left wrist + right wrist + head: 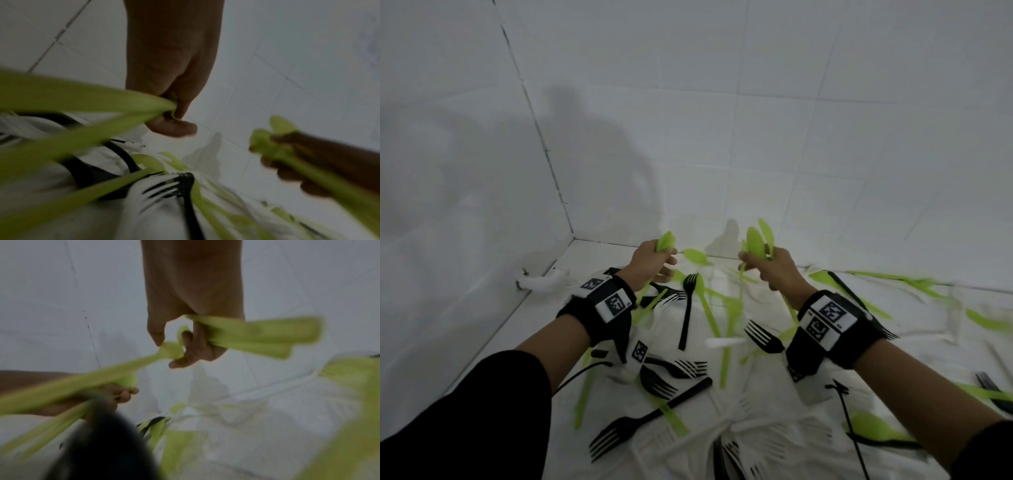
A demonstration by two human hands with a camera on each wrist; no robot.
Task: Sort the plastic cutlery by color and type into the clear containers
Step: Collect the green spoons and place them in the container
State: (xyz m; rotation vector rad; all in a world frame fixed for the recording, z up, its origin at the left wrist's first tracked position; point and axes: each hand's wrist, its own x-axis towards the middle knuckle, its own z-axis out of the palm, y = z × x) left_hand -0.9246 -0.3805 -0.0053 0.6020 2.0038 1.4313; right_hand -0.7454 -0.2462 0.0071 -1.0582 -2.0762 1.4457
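My left hand (654, 255) grips a bundle of green plastic spoons (666, 240) by the necks, bowls up, handles trailing down toward my wrist. The left wrist view shows its fingers (174, 126) curled round the green handles (86, 100). My right hand (770, 265) holds several green spoons (756, 240) too, bowls standing above the fist. In the right wrist view its fingers (191, 352) wrap the green spoon handles (257, 334). Both hands hover above a scattered pile of green, black and white cutlery on a white cloth (914, 329). No clear container is in view.
Black forks (688, 308) (619, 435), green pieces (726, 356) and white forks (767, 448) lie tangled on the cloth below my arms. White tiled walls (825, 137) meet in a corner (571, 236) just beyond my hands. More green cutlery (928, 287) spreads to the right.
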